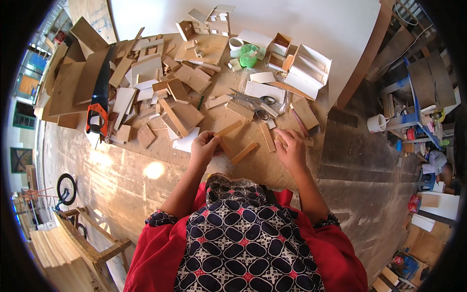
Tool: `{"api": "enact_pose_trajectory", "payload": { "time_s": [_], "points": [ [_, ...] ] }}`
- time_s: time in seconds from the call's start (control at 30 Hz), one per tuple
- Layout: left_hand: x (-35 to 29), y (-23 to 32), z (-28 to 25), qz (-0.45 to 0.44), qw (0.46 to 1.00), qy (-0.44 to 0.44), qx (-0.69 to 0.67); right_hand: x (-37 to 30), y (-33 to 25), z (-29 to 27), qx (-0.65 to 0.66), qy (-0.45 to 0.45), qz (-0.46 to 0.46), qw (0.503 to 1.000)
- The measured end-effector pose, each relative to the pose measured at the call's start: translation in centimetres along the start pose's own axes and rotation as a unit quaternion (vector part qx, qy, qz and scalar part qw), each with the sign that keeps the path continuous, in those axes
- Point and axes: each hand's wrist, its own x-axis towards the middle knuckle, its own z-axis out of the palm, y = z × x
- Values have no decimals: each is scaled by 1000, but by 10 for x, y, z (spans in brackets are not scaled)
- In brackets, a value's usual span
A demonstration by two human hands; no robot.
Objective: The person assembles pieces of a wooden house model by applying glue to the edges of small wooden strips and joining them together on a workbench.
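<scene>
Hands (204,146) (291,146) rest among wood strips (243,153).

Worn wooden floor (116,175) all round, sunlit patch (153,170) left of the grip. White wall (301,19) far ahead. Bicycle (66,189) and wooden frame (92,243) low left, stacked planks (46,253) beside. Blue bench (413,104) with white bucket (376,123) well right. Windows (26,85) far left, bright daylight.
</scene>
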Motion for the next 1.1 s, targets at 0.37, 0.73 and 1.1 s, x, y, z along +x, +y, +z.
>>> {"api": "enact_pose_trajectory", "payload": {
  "time_s": [0.37,0.73,1.1],
  "points": [
    [-12,23,-1,185,892,102,399,9,-18,5,-107,-16,3,994],
    [-16,22,-9,201,904,102,363,26,-18,17,-117,-24,31,992],
    [-17,18,-16,200,919,91,328,40,-33,28,141,-129,154,970]
  ]
}}
